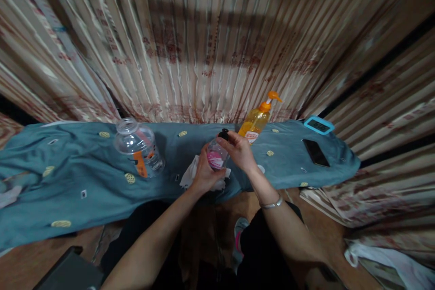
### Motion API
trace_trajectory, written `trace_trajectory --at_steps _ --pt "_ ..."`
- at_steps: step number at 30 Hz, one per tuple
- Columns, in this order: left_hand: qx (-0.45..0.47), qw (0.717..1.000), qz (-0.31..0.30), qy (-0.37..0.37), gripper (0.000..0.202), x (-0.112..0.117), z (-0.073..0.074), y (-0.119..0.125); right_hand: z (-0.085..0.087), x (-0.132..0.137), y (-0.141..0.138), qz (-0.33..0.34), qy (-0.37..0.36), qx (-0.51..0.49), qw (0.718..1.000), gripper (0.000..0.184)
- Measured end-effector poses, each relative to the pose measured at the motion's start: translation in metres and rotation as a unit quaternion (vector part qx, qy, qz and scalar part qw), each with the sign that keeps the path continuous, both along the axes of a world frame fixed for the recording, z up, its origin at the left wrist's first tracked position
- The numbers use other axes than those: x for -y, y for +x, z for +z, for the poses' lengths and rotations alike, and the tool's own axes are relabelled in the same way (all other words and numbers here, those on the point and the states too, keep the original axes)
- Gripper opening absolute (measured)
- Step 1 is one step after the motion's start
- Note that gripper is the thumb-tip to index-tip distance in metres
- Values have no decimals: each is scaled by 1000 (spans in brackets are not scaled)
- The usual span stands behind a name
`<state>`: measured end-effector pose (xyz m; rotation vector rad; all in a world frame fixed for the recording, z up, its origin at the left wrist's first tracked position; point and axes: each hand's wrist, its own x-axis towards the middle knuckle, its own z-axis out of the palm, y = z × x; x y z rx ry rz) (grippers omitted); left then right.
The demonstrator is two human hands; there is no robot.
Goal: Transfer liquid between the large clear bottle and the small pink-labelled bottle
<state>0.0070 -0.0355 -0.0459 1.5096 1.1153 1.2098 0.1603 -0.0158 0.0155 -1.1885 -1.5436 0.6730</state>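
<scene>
A small clear bottle with a pink label (215,159) stands upright between my hands, over the middle of the cloth-covered surface. My left hand (204,173) is wrapped round its body from the left and below. At its top, the fingers of my right hand (240,150) close on the black cap (223,134); I cannot tell whether the cap is still seated on the neck. A crumpled white cloth or tissue (189,175) lies under and beside my left hand. Just behind my right hand stands an orange pump bottle (255,120) of yellow liquid.
A large clear plastic jug (131,142), its mouth uncovered, stands to the left. Rightward lie a dark phone (316,152) and a blue-framed digital clock (319,125). Patterned curtains (204,54) hang behind the blue-green cloth (102,190).
</scene>
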Motion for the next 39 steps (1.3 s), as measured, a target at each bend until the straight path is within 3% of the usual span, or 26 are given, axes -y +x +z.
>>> trace_trajectory --at_steps 7,14,18,26,33,39 --pt "-17 1000 -8 13 93 0 -1 -1 0 0 2 -4 8 -69 998 58" --pt "-35 999 -12 21 100 -2 -3 0 -7 -6 5 -6 7 -111 994 37" --pt "-35 999 -17 19 100 -3 -3 0 -6 -5 6 18 5 -119 993 38" --pt "-45 998 -28 15 100 0 -2 0 -6 -3 15 -19 -2 -128 992 37" --pt "-47 999 -21 5 104 -1 -4 1 2 2 14 6 0 -109 994 45" --pt "-35 999 -30 13 101 1 -3 0 -5 -2 14 -10 8 -113 994 42"
